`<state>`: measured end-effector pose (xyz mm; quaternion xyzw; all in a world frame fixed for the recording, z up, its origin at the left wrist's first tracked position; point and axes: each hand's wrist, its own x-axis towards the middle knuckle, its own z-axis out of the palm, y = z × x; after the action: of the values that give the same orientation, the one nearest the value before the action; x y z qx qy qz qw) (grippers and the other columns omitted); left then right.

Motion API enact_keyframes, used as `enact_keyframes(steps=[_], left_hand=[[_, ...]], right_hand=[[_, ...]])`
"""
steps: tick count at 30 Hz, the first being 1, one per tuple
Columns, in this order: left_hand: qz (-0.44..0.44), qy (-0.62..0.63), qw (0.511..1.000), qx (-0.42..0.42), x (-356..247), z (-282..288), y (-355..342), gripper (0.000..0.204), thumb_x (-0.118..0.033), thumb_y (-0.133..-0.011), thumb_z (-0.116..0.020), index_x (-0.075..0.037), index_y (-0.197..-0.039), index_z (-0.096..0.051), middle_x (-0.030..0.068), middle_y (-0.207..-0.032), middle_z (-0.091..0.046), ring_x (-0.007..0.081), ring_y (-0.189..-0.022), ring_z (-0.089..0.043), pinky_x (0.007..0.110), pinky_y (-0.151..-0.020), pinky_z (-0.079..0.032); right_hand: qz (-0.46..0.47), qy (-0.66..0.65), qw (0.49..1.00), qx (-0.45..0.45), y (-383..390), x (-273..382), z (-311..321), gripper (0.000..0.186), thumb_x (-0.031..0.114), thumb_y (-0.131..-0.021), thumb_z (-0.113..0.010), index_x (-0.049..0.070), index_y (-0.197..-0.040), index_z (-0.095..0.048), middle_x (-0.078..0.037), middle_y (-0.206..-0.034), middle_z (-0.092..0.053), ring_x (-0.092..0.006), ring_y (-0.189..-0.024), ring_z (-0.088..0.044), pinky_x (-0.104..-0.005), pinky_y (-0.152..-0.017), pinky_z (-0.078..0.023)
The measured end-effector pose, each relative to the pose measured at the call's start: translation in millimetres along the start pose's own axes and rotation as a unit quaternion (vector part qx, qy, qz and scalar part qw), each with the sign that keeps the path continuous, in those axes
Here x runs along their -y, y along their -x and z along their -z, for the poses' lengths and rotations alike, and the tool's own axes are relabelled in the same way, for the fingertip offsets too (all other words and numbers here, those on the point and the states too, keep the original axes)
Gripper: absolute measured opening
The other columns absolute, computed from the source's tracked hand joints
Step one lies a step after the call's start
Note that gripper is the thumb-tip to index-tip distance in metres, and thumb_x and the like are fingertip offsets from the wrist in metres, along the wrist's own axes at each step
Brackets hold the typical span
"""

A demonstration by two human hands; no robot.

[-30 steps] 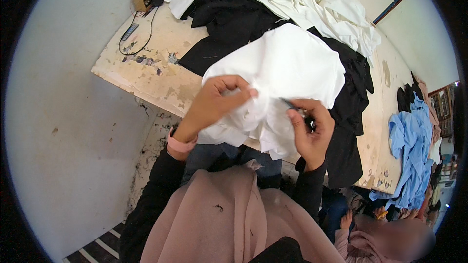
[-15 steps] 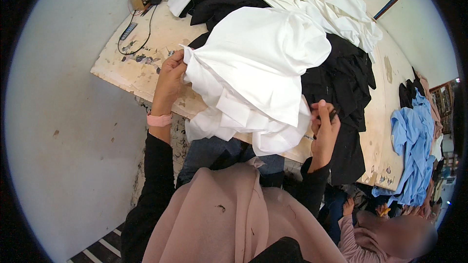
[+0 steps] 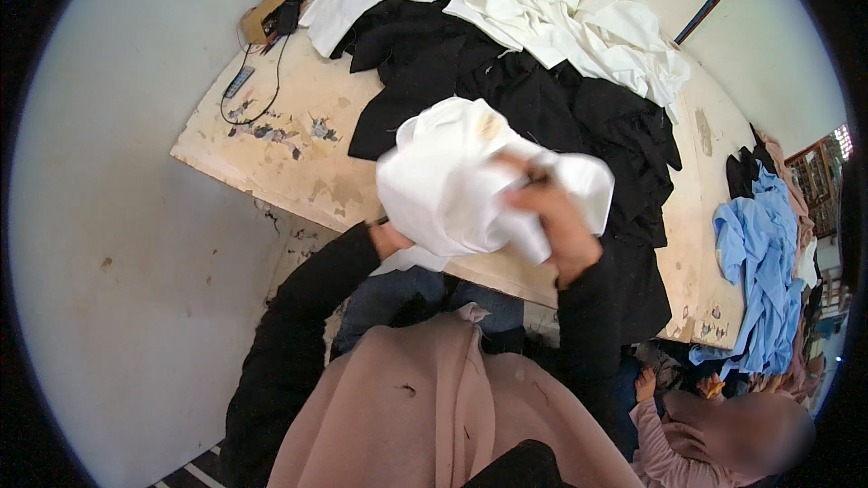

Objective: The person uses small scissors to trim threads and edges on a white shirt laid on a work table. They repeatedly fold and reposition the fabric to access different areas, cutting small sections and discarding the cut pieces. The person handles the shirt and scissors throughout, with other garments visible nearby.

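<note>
A bunched white garment (image 3: 434, 185) is held up over the near edge of the table, partly smeared by motion. My left hand (image 3: 391, 239) is under its lower left side; the cloth hides its fingers. On the garment's right side, my right hand (image 3: 565, 226) is closed with the white cloth gathered at its curled fingers, blurred. A small dark thing shows at these fingers, too smeared to name. Black garments (image 3: 506, 81) lie in a heap just beyond the white one and to its right.
White garments (image 3: 542, 0) are piled at the back of the worn wooden table (image 3: 307, 172). A small brown box with a black cable (image 3: 271, 14) stands at the far left by the wall. Blue garments (image 3: 764, 244) hang at the right. A co-worker (image 3: 687, 434) sits at the lower right.
The white garment went from spread out to bunched and nearer to me. My left hand moved right and down, under the cloth. My right hand moved up and left onto it.
</note>
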<state>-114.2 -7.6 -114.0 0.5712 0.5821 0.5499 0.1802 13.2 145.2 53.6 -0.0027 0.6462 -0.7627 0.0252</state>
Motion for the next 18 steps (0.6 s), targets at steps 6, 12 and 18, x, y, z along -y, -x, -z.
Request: enact_keyframes(steps=[6,12,18], left_hand=[[-0.077,-0.089,0.984,-0.137,-0.6,-8.3,-2.1,0.085,-0.036,-0.094,-0.069,-0.010,-0.160,-0.023,0.0150,-0.161,-0.035,0.0290,-0.148,-0.034,0.042,-0.123,-0.025],[0.215,-0.208,0.946,0.125,-162.6,73.0,5.0,0.046,-0.021,-0.088,-0.074,-0.008,-0.130,-0.063,0.0151,-0.118,-0.070,0.0256,-0.114,-0.065,0.039,-0.099,-0.049],[-0.158,-0.259,0.952,0.033,-190.4,120.2,-82.2,0.070,-0.019,-0.073,-0.083,-0.006,-0.137,-0.060,0.0122,-0.127,-0.069,0.0289,-0.126,-0.058,0.043,-0.111,-0.039]], right_hand=[[0.019,0.285,0.947,0.146,-4.6,14.7,20.4,0.039,0.026,-0.083,-0.079,0.005,-0.113,-0.065,-0.005,-0.106,-0.065,-0.0121,-0.100,-0.058,-0.0286,-0.090,-0.045],[0.007,0.520,0.825,-0.220,10.2,52.6,69.0,0.031,0.009,-0.077,-0.083,0.000,-0.105,-0.073,-0.005,-0.091,-0.072,-0.0134,-0.088,-0.065,-0.0269,-0.085,-0.050],[0.192,0.387,0.899,0.072,7.4,105.2,30.4,0.021,0.007,-0.081,-0.082,0.004,-0.101,-0.078,-0.005,-0.092,-0.075,-0.0114,-0.084,-0.063,-0.0264,-0.080,-0.050]])
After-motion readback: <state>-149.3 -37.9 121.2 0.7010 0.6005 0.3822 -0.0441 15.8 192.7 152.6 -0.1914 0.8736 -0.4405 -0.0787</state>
